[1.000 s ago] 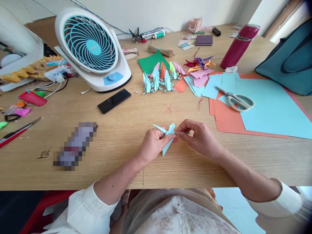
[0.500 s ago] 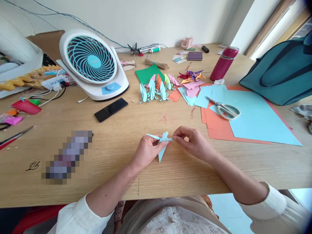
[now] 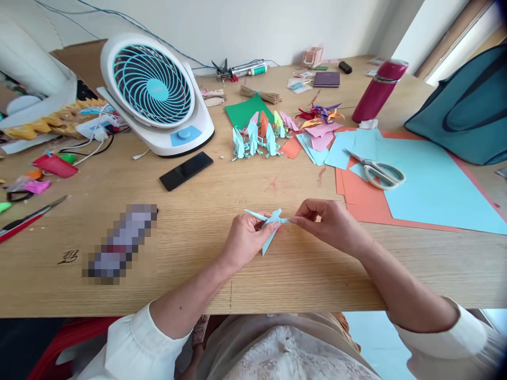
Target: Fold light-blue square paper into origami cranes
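Note:
A small light-blue folded paper figure [image 3: 271, 227] is held just above the wooden table [image 3: 198, 211] near its front edge. My left hand [image 3: 245, 240] grips its body from the left, thumb on top. Pinching its right tip between thumb and forefinger is my right hand [image 3: 330, 224]. Two thin points stick out to the left and one long point hangs down. Farther back stands a row of finished folded figures [image 3: 257, 138] in blue, pink, orange and green.
A white and teal desk fan [image 3: 154, 95] stands back left, a black phone [image 3: 186, 170] before it. Scissors [image 3: 376, 170] lie on blue and orange sheets [image 3: 428, 184] at right. A magenta bottle [image 3: 378, 89], a teal bag [image 3: 467, 111], a red-handled knife [image 3: 27, 217] at left.
Both hands kept hold of the blue paper figure and shifted only slightly; my right fingers moved out along its right tip. The camera view tilted a little.

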Demonstrator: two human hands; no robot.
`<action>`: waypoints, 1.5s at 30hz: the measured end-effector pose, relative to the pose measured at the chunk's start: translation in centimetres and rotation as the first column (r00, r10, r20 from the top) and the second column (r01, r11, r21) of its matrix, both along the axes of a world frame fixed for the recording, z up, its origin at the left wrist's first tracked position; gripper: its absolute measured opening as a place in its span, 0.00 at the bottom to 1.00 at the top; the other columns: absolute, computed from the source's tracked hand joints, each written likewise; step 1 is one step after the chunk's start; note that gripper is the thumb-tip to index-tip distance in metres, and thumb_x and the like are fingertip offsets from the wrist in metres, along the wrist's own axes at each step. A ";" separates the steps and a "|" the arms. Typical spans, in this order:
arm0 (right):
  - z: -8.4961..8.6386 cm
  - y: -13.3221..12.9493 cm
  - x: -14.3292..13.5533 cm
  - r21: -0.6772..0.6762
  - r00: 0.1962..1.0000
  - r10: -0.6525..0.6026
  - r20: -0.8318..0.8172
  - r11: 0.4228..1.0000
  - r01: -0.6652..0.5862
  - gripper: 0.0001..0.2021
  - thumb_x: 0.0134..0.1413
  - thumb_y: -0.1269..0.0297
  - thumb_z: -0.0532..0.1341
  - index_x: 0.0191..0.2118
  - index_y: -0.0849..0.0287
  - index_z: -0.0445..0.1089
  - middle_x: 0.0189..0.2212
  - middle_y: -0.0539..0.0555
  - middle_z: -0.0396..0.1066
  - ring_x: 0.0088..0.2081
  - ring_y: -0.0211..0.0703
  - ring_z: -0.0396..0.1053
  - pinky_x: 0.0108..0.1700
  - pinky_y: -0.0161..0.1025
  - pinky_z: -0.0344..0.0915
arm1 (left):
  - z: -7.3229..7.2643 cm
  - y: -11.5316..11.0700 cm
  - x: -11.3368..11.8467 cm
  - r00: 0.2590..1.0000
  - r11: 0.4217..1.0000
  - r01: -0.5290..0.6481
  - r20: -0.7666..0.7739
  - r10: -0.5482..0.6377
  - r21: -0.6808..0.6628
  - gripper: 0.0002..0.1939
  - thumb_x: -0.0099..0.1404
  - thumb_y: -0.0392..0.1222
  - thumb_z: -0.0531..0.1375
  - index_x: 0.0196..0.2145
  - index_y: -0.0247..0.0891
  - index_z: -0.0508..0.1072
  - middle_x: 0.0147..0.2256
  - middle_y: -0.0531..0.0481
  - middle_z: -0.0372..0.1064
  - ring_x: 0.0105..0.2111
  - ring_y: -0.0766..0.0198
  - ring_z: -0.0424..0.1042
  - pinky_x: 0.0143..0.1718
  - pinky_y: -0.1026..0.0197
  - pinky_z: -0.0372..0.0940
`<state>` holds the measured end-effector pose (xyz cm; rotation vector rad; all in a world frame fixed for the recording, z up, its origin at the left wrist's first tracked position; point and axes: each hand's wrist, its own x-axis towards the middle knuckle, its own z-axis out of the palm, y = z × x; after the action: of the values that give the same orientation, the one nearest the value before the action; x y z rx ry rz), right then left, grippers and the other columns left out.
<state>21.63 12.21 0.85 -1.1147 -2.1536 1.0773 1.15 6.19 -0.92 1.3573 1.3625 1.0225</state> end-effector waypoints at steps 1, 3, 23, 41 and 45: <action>0.0 0.1 0.2 -0.023 1.000 0.010 0.004 1.000 -0.010 0.13 0.57 0.54 0.63 0.28 0.58 0.71 0.21 0.48 0.67 0.25 0.36 0.60 0.28 0.35 0.57 | 0.0 0.0 -0.1 1.000 1.000 0.011 0.001 -0.011 0.000 0.11 0.62 0.47 0.64 0.29 0.36 0.79 0.26 0.51 0.77 0.26 0.64 0.73 0.27 0.66 0.63; 0.1 0.4 0.7 -0.064 0.999 0.041 0.008 0.997 -0.040 0.14 0.58 0.53 0.62 0.29 0.58 0.72 0.22 0.48 0.68 0.25 0.37 0.61 0.27 0.35 0.57 | -0.1 0.0 -0.2 1.000 1.000 0.029 0.002 -0.029 0.004 0.12 0.63 0.48 0.64 0.30 0.36 0.81 0.27 0.51 0.78 0.27 0.63 0.74 0.28 0.66 0.64; 0.1 -0.1 0.6 0.353 0.957 0.287 -0.042 0.900 -0.255 0.10 0.63 0.66 0.58 0.48 0.53 0.71 0.39 0.57 0.72 0.40 0.46 0.71 0.42 0.43 0.69 | 0.4 -0.1 -0.2 0.888 0.961 0.135 0.460 -0.008 -0.243 0.19 0.50 0.54 0.72 0.32 0.35 0.82 0.30 0.46 0.80 0.31 0.57 0.79 0.38 0.58 0.73; -1.2 -2.5 -2.9 0.135 0.988 0.009 -0.155 0.991 0.013 0.08 0.61 0.60 0.62 0.32 0.56 0.73 0.27 0.51 0.69 0.27 0.39 0.64 0.30 0.38 0.61 | 0.5 0.4 1.1 0.766 0.969 -0.210 0.595 0.244 -0.127 0.13 0.48 0.46 0.74 0.25 0.37 0.76 0.27 0.55 0.75 0.32 0.67 0.72 0.41 0.62 0.66; -1.4 -2.6 -3.2 0.084 0.989 -0.013 -0.146 0.996 0.025 0.09 0.60 0.63 0.62 0.29 0.57 0.72 0.26 0.51 0.69 0.26 0.38 0.62 0.30 0.37 0.59 | 0.1 0.5 1.3 0.775 0.974 -0.191 0.590 0.226 -0.123 0.14 0.46 0.45 0.75 0.24 0.36 0.78 0.26 0.55 0.74 0.29 0.69 0.69 0.37 0.63 0.64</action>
<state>18.41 9.65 -0.57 -0.9845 -2.0508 1.0156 2.44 6.68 -0.86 0.7331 1.0467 1.4075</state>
